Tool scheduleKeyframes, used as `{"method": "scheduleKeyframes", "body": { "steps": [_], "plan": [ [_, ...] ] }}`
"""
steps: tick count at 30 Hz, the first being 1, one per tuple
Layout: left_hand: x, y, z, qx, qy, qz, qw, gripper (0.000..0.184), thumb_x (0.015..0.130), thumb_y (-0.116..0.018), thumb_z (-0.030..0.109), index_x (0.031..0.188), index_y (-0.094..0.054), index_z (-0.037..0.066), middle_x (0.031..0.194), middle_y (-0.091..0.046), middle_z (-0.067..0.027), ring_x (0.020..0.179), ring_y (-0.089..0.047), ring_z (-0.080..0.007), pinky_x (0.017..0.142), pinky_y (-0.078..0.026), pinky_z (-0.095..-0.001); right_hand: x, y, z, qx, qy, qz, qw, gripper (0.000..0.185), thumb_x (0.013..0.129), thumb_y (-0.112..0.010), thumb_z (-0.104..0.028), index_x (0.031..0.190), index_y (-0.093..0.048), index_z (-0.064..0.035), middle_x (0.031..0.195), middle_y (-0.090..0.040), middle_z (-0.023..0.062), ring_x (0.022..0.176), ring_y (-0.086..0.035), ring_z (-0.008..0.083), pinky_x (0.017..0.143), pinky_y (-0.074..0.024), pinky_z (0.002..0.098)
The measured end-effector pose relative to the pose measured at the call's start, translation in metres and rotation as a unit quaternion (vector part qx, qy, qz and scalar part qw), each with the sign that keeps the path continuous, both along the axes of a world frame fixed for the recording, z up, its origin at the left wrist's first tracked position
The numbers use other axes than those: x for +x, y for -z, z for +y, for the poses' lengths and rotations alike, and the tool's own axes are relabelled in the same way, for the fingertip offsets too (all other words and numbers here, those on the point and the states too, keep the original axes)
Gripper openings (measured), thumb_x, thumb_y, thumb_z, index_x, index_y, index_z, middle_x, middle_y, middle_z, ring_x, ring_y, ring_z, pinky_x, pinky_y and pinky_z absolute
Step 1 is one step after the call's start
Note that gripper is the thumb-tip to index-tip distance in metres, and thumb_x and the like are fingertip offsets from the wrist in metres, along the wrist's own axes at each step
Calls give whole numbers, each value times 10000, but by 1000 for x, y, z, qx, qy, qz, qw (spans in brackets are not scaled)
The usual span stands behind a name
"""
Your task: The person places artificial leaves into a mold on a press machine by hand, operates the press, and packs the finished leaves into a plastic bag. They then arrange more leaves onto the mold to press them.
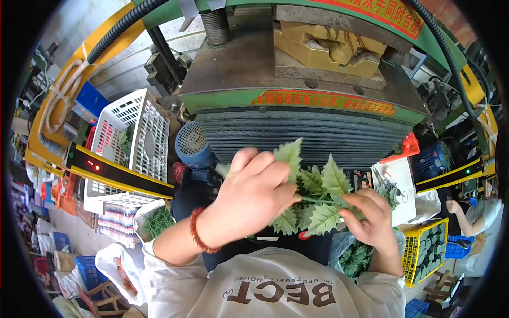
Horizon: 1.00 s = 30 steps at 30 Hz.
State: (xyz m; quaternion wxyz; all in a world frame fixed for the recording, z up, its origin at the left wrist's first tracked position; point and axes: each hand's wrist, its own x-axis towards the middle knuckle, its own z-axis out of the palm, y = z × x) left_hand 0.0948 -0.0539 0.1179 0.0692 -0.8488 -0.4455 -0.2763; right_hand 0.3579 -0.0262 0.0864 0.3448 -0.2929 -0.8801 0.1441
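Before my chest I hold a sprig of pale green, jagged-edged leaves, which look artificial. My left hand, with a red bead bracelet on its wrist, is closed, and a thin green stem runs out from its fingertips. At the other end of that stem, my right hand pinches the sprig between thumb and fingers. One leaf sticks up beside my left knuckles. Darker leaves show behind the sprig, and my left fingers partly hide what they grip.
A press with a brass-coloured mould and black bellows stands ahead. White baskets and a bag of green stems are left. Right are a bag of dark leaves, a yellow crate and another person's arm.
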Motion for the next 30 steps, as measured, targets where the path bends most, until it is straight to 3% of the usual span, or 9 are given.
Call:
{"method": "scheduleKeyframes", "body": {
  "steps": [5,9,11,16,20,25,30],
  "plan": [
    [17,56,-25,-102,-91,-44,990,189,691,-750,266,813,-693,134,745,-467,22,741,-446,-156,821,-326,-318,-4,17,12,53,-12,-88,995,302,739,-701,-117,1013,-620,-19,797,-588,56,593,-536,199,568,-463,272],
    [17,109,-20,-160,-115,-53,979,239,701,-754,281,865,-695,118,777,-509,24,760,-467,-164,819,-340,-316,-6,73,20,-5,18,-178,984,286,730,-708,-114,996,-644,-30,893,-600,57,658,-560,213,618,-471,296],
    [17,110,-16,-175,-126,-55,975,256,704,-755,286,882,-696,113,788,-523,24,767,-474,-166,818,-345,-316,-9,75,25,-20,26,-205,978,280,727,-710,-113,990,-652,-33,925,-604,58,679,-568,218,635,-473,304],
    [22,93,-2,-104,-44,-113,987,315,713,-746,288,940,-651,92,842,-584,5,839,-532,-187,824,-377,-322,-17,49,32,54,-42,-127,990,326,712,-700,-142,1006,-593,-51,930,-583,51,778,-592,249,776,-445,338],
    [41,131,27,-281,38,-69,957,342,710,-748,263,963,-597,89,899,-628,-25,913,-567,-208,835,-401,-334,-24,98,48,-116,-82,-211,967,362,689,-708,-149,999,-533,-79,932,-581,50,892,-580,241,857,-392,342],
    [53,147,40,-366,-27,71,928,360,693,-754,274,938,-571,86,887,-635,-42,912,-577,-223,849,-395,-343,-19,113,53,-51,-57,-277,958,435,664,-726,-166,1021,-492,-84,906,-575,66,933,-555,244,875,-371,341],
    [59,169,39,-293,-33,66,953,346,672,-753,269,910,-593,77,836,-652,-62,935,-575,-225,873,-373,-354,-18,120,47,-95,-33,-316,943,439,637,-724,-156,1010,-507,-79,900,-580,81,936,-533,246,867,-359,347]
  ]
}}
